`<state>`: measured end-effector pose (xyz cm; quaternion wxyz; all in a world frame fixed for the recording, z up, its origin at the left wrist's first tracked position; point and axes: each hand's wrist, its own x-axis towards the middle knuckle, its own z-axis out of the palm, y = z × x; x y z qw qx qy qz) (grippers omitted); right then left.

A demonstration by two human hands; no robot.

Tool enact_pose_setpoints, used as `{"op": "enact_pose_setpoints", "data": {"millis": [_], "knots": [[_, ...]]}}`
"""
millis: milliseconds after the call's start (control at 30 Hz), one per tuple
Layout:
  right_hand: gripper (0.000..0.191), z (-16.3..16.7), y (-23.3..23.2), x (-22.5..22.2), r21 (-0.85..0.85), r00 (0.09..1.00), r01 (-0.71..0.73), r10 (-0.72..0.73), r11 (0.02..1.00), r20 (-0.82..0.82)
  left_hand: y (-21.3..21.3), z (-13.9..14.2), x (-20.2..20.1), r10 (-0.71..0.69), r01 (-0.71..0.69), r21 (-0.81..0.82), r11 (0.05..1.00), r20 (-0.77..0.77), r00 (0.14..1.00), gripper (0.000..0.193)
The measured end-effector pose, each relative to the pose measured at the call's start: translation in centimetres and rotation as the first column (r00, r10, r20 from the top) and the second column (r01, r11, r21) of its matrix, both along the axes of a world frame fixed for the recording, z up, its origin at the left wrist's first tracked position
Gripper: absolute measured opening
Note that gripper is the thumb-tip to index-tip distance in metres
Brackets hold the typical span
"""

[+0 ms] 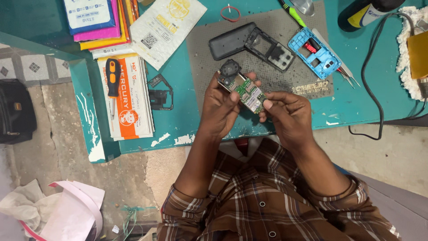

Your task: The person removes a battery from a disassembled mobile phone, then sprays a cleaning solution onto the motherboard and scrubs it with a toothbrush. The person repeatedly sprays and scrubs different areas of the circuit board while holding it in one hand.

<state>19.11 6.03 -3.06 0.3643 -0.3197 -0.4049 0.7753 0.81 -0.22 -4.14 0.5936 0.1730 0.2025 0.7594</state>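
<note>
Both my hands hold a small green phone circuit board (248,92) above the front of a grey perforated work mat (307,76). My left hand (219,108) grips its left end, where a round black speaker part (230,68) sticks out. My right hand (289,115) pinches its right end with thumb and fingers. On the mat behind lie a dark grey phone back cover (230,41), a black phone frame (269,47) and a blue phone frame (314,52).
A teal table (352,96) carries the mat, tweezers (345,71), a green-handled tool (292,13), a red rubber band (230,13), an orange-handled screwdriver (112,76) on stacked packets, a black cable (372,89) and a small black part (160,92). A black bag (15,111) sits on the floor at left.
</note>
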Motion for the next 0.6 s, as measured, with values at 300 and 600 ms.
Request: {"op": "enact_pose_setpoints", "data": {"millis": [300,600], "knots": [[0.016,-0.04,0.08,-0.13,-0.001,1.0,-0.009,0.009,1.0,-0.02,0.17,0.82,-0.18,-0.037,0.037,-0.006,0.999,0.001,0.999,0.062],[0.015,-0.03,0.04,-0.25,-0.028,1.0,0.015,-0.015,1.0,-0.019,-0.22,0.27,-0.34,-0.047,0.045,0.052,0.998,0.035,0.998,0.048]]}}
